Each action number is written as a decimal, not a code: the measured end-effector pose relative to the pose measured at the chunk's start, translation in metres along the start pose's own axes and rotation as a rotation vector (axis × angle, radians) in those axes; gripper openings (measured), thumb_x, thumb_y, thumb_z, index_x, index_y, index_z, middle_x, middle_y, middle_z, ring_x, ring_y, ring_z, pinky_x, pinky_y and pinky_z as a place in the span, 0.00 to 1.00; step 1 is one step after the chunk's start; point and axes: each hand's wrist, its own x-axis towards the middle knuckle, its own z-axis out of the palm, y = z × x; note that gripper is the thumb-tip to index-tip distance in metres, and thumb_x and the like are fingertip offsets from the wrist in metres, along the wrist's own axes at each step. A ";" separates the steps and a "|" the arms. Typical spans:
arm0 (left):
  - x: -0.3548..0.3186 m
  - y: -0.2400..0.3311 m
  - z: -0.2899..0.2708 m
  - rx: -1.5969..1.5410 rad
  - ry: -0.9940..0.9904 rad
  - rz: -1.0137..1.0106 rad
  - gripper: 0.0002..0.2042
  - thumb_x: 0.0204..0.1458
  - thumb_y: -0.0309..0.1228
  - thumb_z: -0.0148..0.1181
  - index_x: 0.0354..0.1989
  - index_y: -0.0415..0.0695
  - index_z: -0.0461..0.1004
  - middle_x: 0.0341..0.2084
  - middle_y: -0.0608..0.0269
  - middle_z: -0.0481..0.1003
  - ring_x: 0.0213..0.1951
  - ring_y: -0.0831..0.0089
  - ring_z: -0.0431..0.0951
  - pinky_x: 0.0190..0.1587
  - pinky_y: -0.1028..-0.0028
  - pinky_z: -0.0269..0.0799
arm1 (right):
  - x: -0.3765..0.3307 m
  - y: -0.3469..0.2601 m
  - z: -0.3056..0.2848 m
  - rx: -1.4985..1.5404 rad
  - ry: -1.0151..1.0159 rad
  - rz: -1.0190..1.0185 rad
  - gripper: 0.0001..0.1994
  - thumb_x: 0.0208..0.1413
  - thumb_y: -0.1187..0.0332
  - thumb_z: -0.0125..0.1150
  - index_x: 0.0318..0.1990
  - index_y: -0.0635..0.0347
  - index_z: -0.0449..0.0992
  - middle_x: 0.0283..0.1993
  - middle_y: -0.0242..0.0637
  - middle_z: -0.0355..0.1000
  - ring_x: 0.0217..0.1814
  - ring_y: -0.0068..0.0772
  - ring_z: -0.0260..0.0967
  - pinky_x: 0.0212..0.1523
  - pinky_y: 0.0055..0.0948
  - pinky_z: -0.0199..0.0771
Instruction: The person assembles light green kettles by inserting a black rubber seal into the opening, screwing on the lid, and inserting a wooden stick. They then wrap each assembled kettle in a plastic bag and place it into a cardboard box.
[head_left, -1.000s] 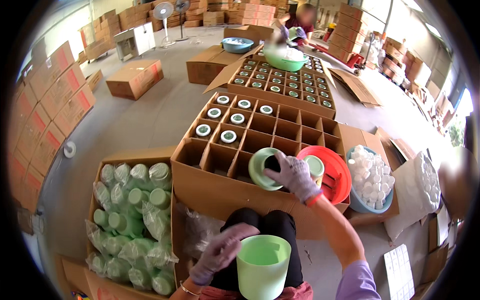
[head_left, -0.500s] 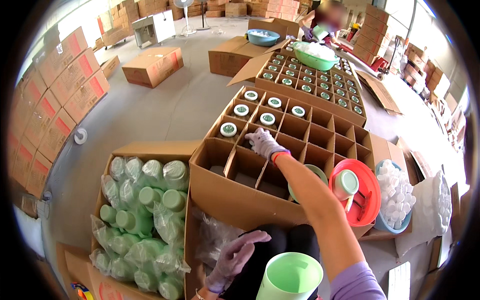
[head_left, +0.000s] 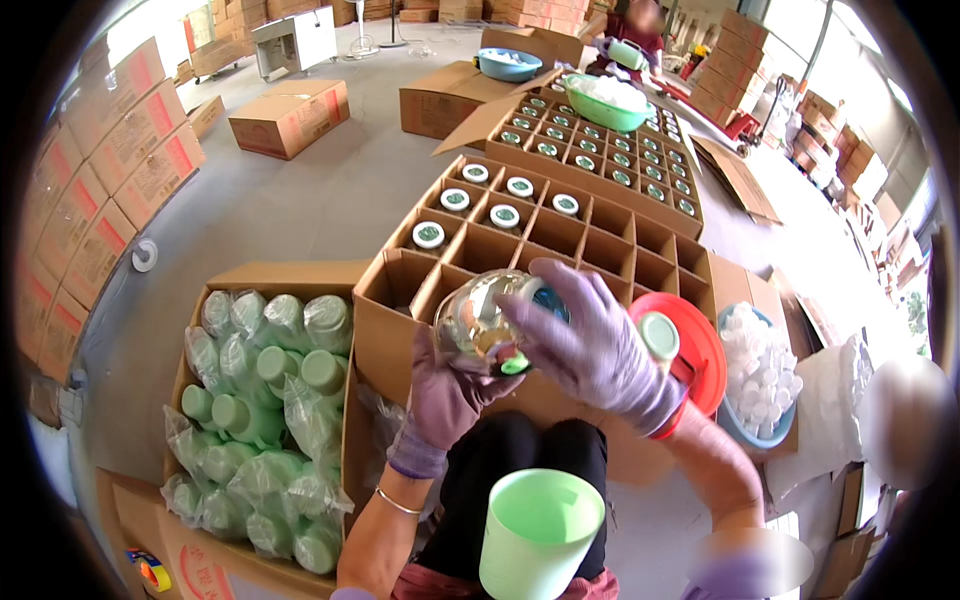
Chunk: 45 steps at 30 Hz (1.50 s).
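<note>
Both my hands wear purple gloves and meet above the near edge of a divided cardboard box point(head_left: 600, 245). My left hand point(head_left: 445, 385) holds a shiny silver round piece point(head_left: 478, 320) from below. My right hand point(head_left: 590, 340) grips the same piece from the right and on top, where a green bit shows under its fingers. A few far cells of the box hold green jars with white lids point(head_left: 505, 216); the near cells look empty. A light green cup point(head_left: 540, 535) stands upright between my knees.
A box of bagged green cups point(head_left: 265, 400) sits at my left. A red basin point(head_left: 690, 350) and a blue basin of white lids point(head_left: 760, 365) sit at my right. A second filled divided box point(head_left: 600, 150), a green basin point(head_left: 605, 100) and another person point(head_left: 640, 30) lie beyond.
My right hand pulled back from the far cells of the box to the near edge. My left hand rose from my lap, and both now hold the silver piece.
</note>
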 end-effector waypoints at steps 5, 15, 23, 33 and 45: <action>-0.026 -0.033 0.023 -0.062 0.157 -0.017 0.32 0.65 0.59 0.37 0.68 0.48 0.60 0.63 0.54 0.67 0.63 0.59 0.68 0.65 0.58 0.66 | -0.080 -0.037 0.023 0.143 0.198 0.068 0.29 0.48 0.58 0.70 0.60 0.45 0.73 0.66 0.59 0.57 0.66 0.66 0.59 0.66 0.55 0.62; -0.056 -0.005 0.050 1.045 0.062 -0.040 0.31 0.58 0.45 0.55 0.66 0.39 0.63 0.61 0.55 0.68 0.64 0.66 0.65 0.68 0.68 0.55 | -0.244 -0.115 -0.008 0.970 0.175 0.754 0.34 0.61 0.50 0.52 0.66 0.70 0.62 0.68 0.56 0.58 0.72 0.53 0.56 0.71 0.44 0.54; -0.206 -0.001 0.046 1.275 0.224 -0.113 0.39 0.56 0.50 0.59 0.70 0.36 0.57 0.65 0.51 0.64 0.67 0.62 0.62 0.70 0.65 0.54 | -0.325 -0.261 -0.028 0.827 -0.114 0.814 0.34 0.57 0.51 0.63 0.64 0.67 0.65 0.67 0.60 0.57 0.69 0.62 0.57 0.69 0.50 0.57; -0.321 -0.013 -0.055 0.935 0.347 -0.094 0.26 0.58 0.43 0.59 0.62 0.44 0.69 0.59 0.55 0.72 0.62 0.59 0.71 0.64 0.61 0.66 | -0.172 -0.201 0.006 1.776 0.251 0.657 0.47 0.51 0.45 0.68 0.70 0.66 0.55 0.69 0.49 0.55 0.73 0.47 0.53 0.72 0.40 0.51; -0.254 -0.023 -0.085 1.980 -0.030 0.053 0.28 0.58 0.36 0.61 0.65 0.41 0.63 0.62 0.53 0.68 0.64 0.60 0.68 0.66 0.61 0.63 | -0.118 -0.179 0.002 1.250 0.236 0.551 0.50 0.43 0.65 0.78 0.72 0.60 0.52 0.65 0.44 0.64 0.67 0.39 0.63 0.68 0.35 0.62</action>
